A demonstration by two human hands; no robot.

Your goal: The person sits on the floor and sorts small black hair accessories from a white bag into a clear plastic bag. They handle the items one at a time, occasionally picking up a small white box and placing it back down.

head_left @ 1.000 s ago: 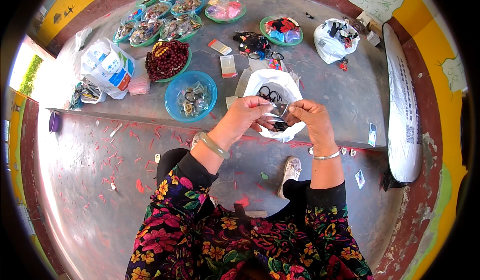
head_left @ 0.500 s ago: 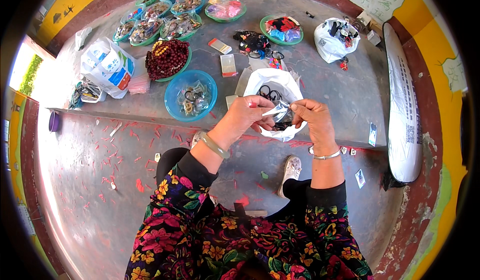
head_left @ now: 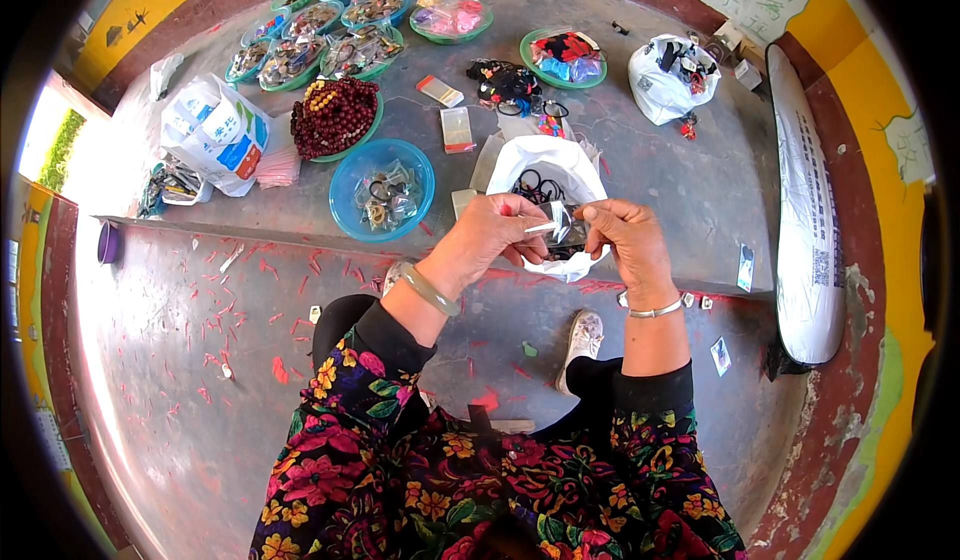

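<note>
Hands meet at the ledge's front edge: left hand (head_left: 497, 235) and right hand (head_left: 625, 243) pinch a small clear packet (head_left: 560, 228) over a white bag (head_left: 545, 175), blue bowl (head_left: 383, 190) beside

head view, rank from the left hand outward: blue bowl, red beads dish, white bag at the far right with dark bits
From the left hand:
1. blue bowl, just to its left on the ledge.
2. red beads dish, farther back and left.
3. white bag, far back on the right.
</note>
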